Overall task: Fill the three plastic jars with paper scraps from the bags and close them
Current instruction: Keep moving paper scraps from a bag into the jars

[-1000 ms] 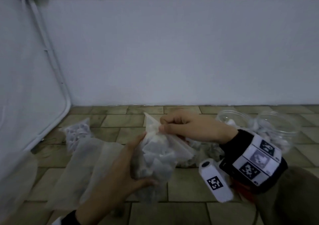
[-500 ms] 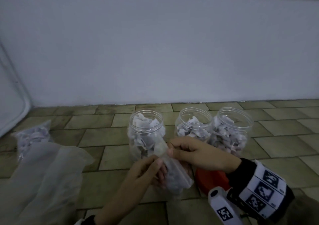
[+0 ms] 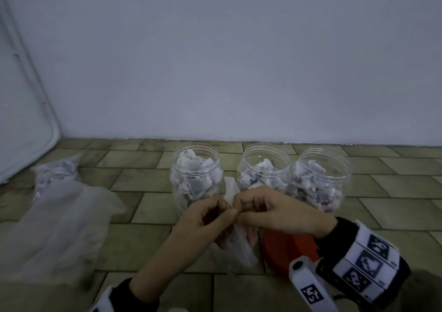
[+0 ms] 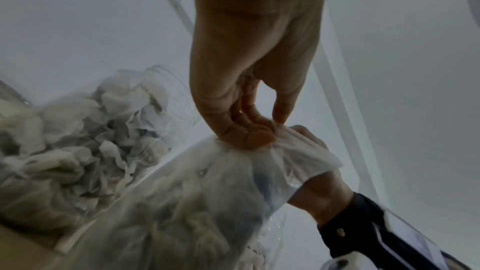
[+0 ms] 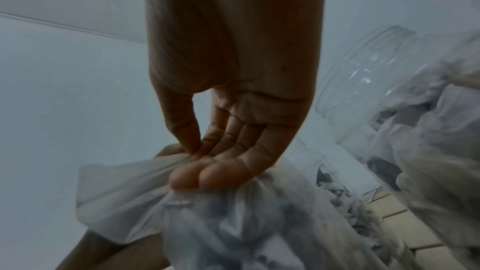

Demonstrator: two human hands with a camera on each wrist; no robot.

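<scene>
While both hands work close together low over the tiled floor, they share one small clear bag of paper scraps. At about 6 o'clock in the head view, the left hand pinches the gathered top of the bag between thumb and curled fingers, so its grip is closed on the plastic; the left wrist view shows the same pinch at the bag, with the loose mouth flaring out to the right of the fingertips. Just beside it, touching at the fingertips, the right hand also clamps the bag's neck, its grip closed on the film, the fingers pressed together over the bunched plastic. Under the right wrist, at 5 o'clock, a red lid lies on the floor. Off at 9 o'clock, a large crumpled clear bag is spread flat, with another small bag of scraps behind it. Farther back, from 12 to 2 o'clock, three clear plastic jars stand upright in a row, all lidless and partly filled with scraps: the left jar, the middle jar and the right jar, the last two touching. Beyond them rises a plain white wall
</scene>
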